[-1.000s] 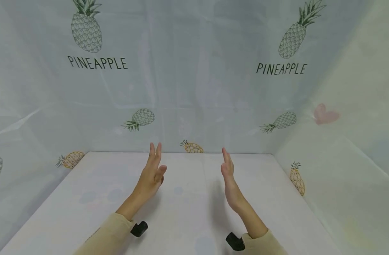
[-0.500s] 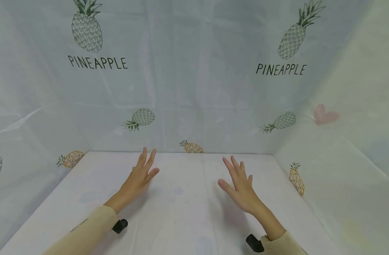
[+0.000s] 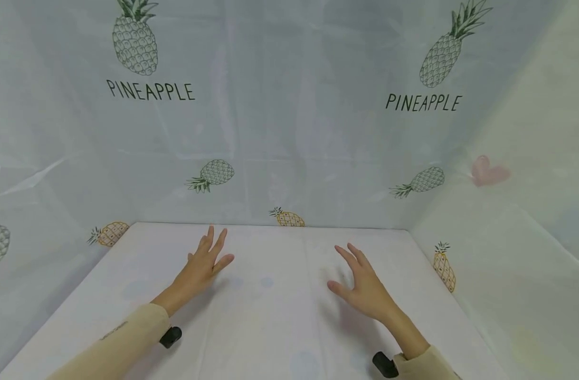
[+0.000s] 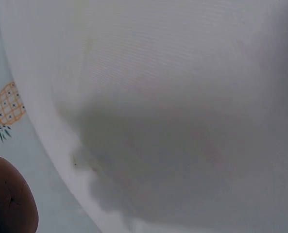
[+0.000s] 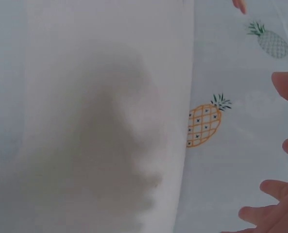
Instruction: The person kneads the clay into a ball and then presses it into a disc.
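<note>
My left hand [image 3: 198, 270] hovers over the left half of the white table [image 3: 270, 338], fingers spread and nothing held. Over the right half, my right hand [image 3: 367, 289] is held the same way, thumb apart from the loosely bent fingers. Both palms face down and inward, and their shadows fall on the tabletop beneath. In the left wrist view one blurred digit [image 4: 10, 196] shows at the lower left corner. The right wrist view has several fingertips [image 5: 275, 187] along its right edge, with the hand's shadow on the table.
A pale sheet [image 3: 279, 105] printed with pineapples and lettering stands behind the table, and more sheeting [image 3: 522, 253] closes in the right side. Small black wrist cameras [image 3: 170, 336] sit at both cream sleeves [image 3: 127, 338].
Both hands have moved apart and lower toward the table. The palms, upright and facing each other before, have turned downward, and the right fingers have spread. The head view has shifted slightly.
</note>
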